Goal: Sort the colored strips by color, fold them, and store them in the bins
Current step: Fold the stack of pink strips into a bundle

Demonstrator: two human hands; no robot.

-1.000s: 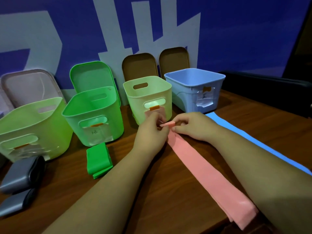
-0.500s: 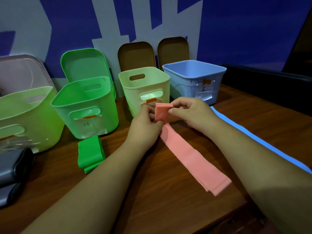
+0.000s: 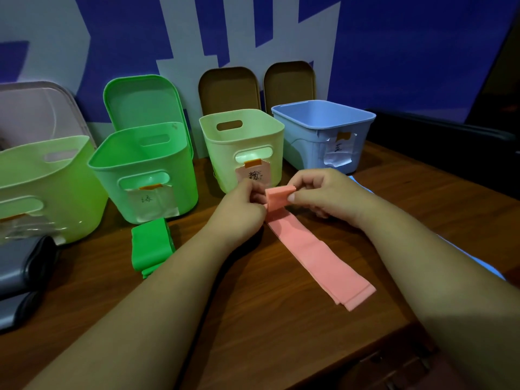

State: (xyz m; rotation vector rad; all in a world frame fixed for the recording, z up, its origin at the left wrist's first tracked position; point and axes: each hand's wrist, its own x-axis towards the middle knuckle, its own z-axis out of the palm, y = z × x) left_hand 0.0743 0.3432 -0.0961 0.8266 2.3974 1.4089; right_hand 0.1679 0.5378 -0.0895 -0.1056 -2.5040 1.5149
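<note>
A pink strip (image 3: 318,254) lies on the wooden table, its far end folded into a thick wad. My left hand (image 3: 239,212) and my right hand (image 3: 323,194) both pinch that folded wad, held just above the table in front of the pale yellow bin (image 3: 242,128). A folded green strip (image 3: 150,246) lies in front of the green bin (image 3: 140,164). A blue strip (image 3: 486,267) runs under my right forearm, mostly hidden. The blue bin (image 3: 323,119) stands at the back right.
A large lime bin (image 3: 47,170) stands at the left, with grey objects (image 3: 22,266) in front of it. Lids lean on the wall: pinkish (image 3: 36,108), green (image 3: 140,99), and two brown ones (image 3: 228,88). The table edge (image 3: 323,370) runs near me.
The pink strip's folded end has grown thicker as both hands fold it over, and its free tail has been drawn across the table toward the bins, so less lies flat.
</note>
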